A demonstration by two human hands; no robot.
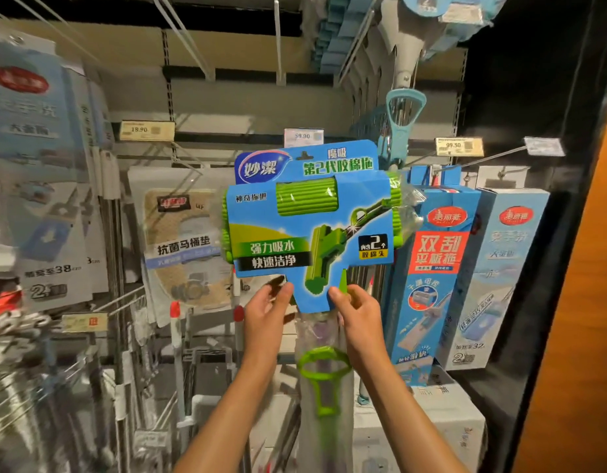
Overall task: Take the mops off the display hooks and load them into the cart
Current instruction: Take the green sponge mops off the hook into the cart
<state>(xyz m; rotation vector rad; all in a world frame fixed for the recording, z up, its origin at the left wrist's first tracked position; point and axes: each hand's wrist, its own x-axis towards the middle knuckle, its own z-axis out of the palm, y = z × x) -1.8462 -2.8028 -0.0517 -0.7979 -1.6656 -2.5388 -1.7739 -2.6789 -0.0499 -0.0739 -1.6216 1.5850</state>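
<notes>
Both forearms are being raised toward the shelving: the green sponge mop [312, 213] in blue card packaging is being pinched at its lower edge by the left hand [266, 310] and the right hand [358, 310], before the display hooks [479, 157].

L: bare hooks [189, 35] over toilet-mat pack [186, 247], open gap btwn | R: mop boxes [435, 268] tight beside green mop [312, 213] | above: teal mop [399, 131] hangs close | below: handles [175, 336] crowd.
</notes>
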